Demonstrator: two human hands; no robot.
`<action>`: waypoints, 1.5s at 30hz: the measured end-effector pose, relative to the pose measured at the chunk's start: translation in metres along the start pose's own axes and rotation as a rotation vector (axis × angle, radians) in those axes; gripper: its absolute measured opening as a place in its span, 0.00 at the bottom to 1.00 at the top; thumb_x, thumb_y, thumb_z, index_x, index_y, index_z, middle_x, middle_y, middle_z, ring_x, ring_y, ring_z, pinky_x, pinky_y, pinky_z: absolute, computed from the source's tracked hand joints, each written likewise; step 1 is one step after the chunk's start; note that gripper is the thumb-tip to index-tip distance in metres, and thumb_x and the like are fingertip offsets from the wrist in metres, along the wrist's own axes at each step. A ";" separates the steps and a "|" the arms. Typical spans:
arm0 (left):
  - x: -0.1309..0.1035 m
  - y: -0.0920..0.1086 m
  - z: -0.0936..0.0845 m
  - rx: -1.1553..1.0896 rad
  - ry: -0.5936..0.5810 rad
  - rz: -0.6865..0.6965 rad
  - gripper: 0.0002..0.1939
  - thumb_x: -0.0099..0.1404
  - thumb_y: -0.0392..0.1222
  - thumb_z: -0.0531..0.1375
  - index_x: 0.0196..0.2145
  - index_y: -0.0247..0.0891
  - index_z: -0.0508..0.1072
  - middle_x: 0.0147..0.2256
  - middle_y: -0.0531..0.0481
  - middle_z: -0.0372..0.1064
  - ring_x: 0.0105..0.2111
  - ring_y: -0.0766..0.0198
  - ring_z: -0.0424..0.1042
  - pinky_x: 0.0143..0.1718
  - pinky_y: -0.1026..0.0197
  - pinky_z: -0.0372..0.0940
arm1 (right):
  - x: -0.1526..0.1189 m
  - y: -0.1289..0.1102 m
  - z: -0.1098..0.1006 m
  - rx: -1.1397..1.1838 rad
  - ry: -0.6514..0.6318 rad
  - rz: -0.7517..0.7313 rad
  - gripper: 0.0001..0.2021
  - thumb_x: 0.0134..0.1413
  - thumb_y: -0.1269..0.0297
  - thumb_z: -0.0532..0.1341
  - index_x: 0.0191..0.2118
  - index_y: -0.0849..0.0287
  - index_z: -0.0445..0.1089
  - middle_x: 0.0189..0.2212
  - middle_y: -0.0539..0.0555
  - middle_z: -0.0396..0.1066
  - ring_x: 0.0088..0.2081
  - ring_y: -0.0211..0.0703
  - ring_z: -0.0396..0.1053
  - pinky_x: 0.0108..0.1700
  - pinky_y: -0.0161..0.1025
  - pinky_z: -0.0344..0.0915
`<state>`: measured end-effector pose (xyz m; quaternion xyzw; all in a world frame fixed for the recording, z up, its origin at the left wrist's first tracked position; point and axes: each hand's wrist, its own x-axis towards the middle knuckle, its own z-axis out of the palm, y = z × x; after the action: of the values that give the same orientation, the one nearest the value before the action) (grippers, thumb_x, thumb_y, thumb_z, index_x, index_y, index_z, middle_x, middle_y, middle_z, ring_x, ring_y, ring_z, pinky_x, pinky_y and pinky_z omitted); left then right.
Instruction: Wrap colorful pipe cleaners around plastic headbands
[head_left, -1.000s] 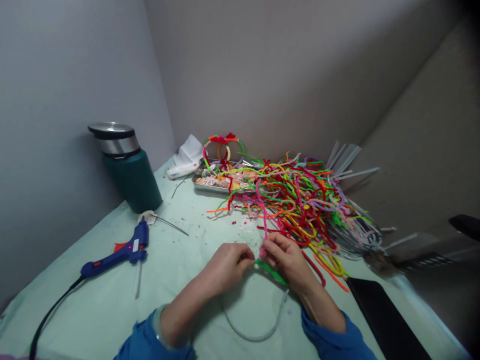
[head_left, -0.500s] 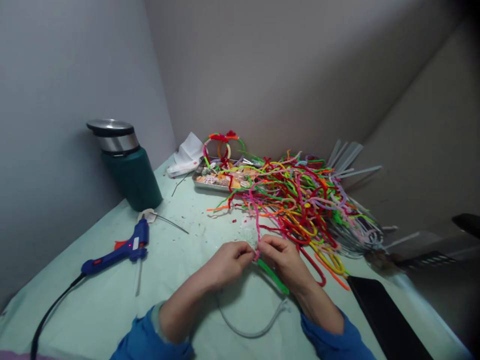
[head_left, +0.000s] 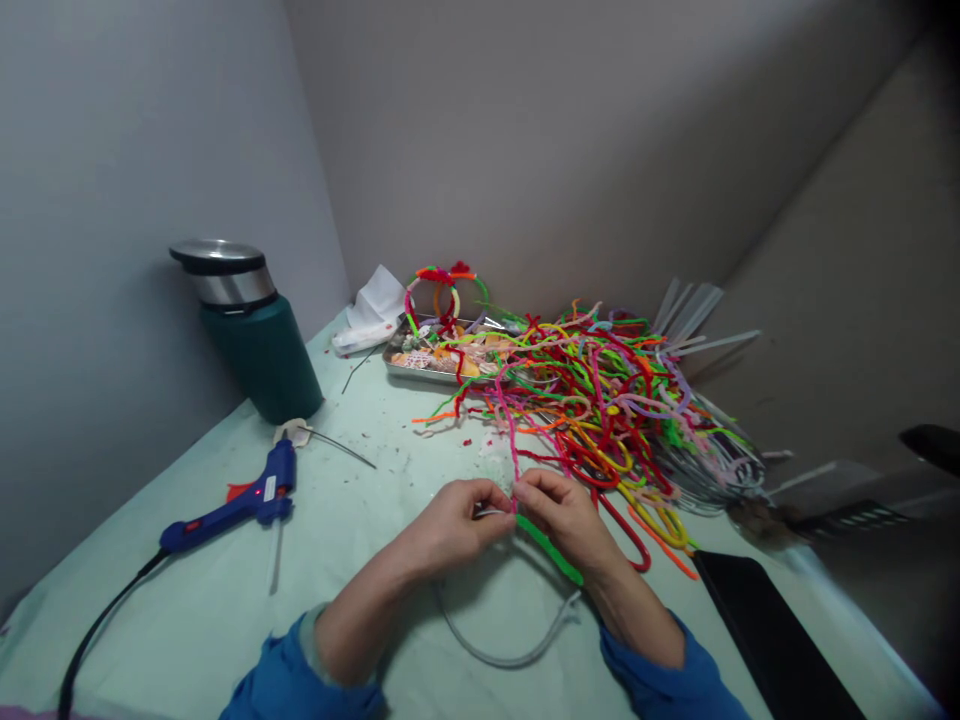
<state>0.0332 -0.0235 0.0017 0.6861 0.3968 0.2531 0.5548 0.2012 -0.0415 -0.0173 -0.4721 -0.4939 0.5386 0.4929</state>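
Head view: fingers of the left hand [head_left: 457,525] pinch the grey ring [head_left: 510,664] at the end of its green stretch [head_left: 551,552]; fingers of the right hand [head_left: 566,522] close on a pink strand [head_left: 513,445] there. The ring's bare curve hangs between the forearms, above the tabletop [head_left: 360,600]. Beyond lie a tangled fuzzy heap [head_left: 600,380], a metal tray [head_left: 420,376], a blue glue gun [head_left: 225,522] and a teal bottle [head_left: 262,355].

Fuzzy pile here on the pink strand [head_left: 513,430] and green wrapping [head_left: 551,551], smooth finish on the grey hoop [head_left: 504,664], there's shiny metal on the tray [head_left: 427,376], matt coating on the bottle [head_left: 262,360], plastic on the glue gun [head_left: 238,517]
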 end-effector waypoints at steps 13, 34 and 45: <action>-0.001 0.009 -0.002 0.152 0.069 0.027 0.07 0.55 0.41 0.58 0.26 0.34 0.73 0.22 0.53 0.64 0.23 0.68 0.57 0.24 0.68 0.51 | -0.001 0.002 0.000 0.012 -0.020 0.036 0.16 0.47 0.52 0.63 0.24 0.60 0.63 0.17 0.43 0.51 0.19 0.31 0.46 0.21 0.32 0.44; -0.012 0.016 -0.002 0.455 0.090 0.627 0.08 0.65 0.36 0.52 0.31 0.36 0.68 0.27 0.47 0.64 0.29 0.65 0.64 0.30 0.65 0.57 | -0.011 -0.006 -0.003 0.434 -0.216 0.302 0.10 0.44 0.62 0.65 0.27 0.58 0.63 0.17 0.44 0.56 0.17 0.29 0.51 0.18 0.28 0.48; -0.011 0.017 0.001 0.391 0.143 0.777 0.02 0.62 0.33 0.56 0.32 0.33 0.68 0.26 0.47 0.64 0.28 0.66 0.63 0.29 0.66 0.58 | -0.008 0.000 -0.005 0.521 -0.373 0.398 0.14 0.43 0.59 0.67 0.27 0.59 0.62 0.13 0.42 0.55 0.13 0.27 0.49 0.13 0.25 0.45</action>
<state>0.0318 -0.0344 0.0191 0.8572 0.1872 0.4099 0.2494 0.2071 -0.0487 -0.0176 -0.3112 -0.3203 0.8083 0.3838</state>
